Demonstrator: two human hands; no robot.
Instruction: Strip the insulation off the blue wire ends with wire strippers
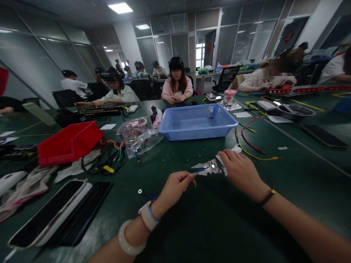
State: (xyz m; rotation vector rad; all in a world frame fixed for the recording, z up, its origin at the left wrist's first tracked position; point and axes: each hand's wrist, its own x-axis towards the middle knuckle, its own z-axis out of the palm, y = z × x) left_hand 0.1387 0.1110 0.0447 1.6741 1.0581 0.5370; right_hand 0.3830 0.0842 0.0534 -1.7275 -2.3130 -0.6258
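My right hand (241, 171) is closed round the handles of a wire stripper (214, 167), whose silver jaws point left. Between the jaws lies the end of a blue wire (201, 170). Fingers of my left hand (178, 186) pinch that wire just left of the jaws. A metal ring terminal (140, 191) on a dark sleeve sticks out behind my left wrist; it looks like the wire's other end, though the hand hides the stretch between. Small bits of wire and insulation (192, 157) are scattered on the green table just beyond the tool.
Beyond my hands stands a blue plastic basket (197, 136). A clear bag of wires (139, 137) and a red bin (71, 144) are to its left. Phones (49, 212) lie at the near left. Yellow and red cables (252, 144) lie at right. Co-workers (177, 82) sit across the table.
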